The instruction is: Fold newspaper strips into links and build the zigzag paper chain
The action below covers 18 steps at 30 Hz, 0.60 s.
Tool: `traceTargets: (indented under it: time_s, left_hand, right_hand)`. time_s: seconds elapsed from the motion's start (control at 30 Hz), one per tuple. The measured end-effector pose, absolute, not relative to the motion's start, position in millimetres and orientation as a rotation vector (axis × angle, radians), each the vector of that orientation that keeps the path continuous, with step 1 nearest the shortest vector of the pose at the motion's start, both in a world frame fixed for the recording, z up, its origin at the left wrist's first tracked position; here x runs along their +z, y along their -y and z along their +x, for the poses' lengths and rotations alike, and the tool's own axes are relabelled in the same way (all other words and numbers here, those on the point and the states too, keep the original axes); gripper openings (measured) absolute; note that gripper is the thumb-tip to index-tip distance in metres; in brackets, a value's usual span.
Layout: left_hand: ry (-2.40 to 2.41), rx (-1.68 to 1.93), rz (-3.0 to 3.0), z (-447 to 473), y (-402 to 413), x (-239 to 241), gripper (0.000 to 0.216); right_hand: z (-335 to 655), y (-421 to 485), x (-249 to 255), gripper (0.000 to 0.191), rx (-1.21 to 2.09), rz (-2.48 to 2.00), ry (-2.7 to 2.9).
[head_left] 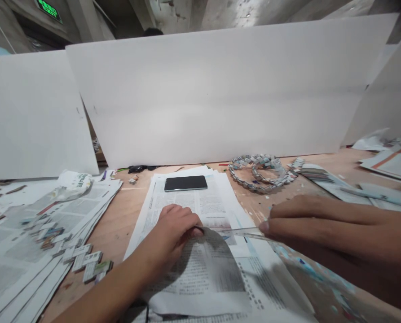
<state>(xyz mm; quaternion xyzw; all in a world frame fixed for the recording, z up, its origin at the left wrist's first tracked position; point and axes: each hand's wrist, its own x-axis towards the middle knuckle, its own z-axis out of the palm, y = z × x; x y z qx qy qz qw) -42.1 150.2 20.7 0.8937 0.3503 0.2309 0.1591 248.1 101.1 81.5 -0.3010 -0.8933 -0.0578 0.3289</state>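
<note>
Near the middle, my left hand [180, 224] is closed on the upper edge of a printed newspaper sheet [217, 264], which curls up beneath it. At the right, my right hand [297, 220] is closed with fingers and thumb together, blurred by motion. From its fingertips a thin, pale, straight strip [242, 231] reaches left toward the sheet; I cannot tell what it is made of. Under both lies a stack of newspaper pages [143, 224]. A black phone [186, 183] rests on the stack just beyond my left hand.
A coiled chain of folded paper [232, 177] lies behind my right hand. More folded paper pieces [85, 262] sit on newspapers [95, 211] at the left, with a crumpled white packet [74, 184]. White boards [207, 94] stand along the back. Papers [389, 193] lie at the right.
</note>
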Motion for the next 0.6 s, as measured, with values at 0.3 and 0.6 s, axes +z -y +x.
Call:
traceTargets:
  time_s: [0.3,0.6]
  left_hand:
    - [-1.03,0.636,2.567,-41.5,-149.0,22.5,0.022]
    - [-1.041,0.623,2.574,-39.1,-147.5,22.5,0.023]
  right_hand:
    - [246.3,-99.4,83.1,0.024,-0.081,-0.783,2.338]
    - [245.5,-100.9,82.7,0.027,-0.045,-0.78,2.377]
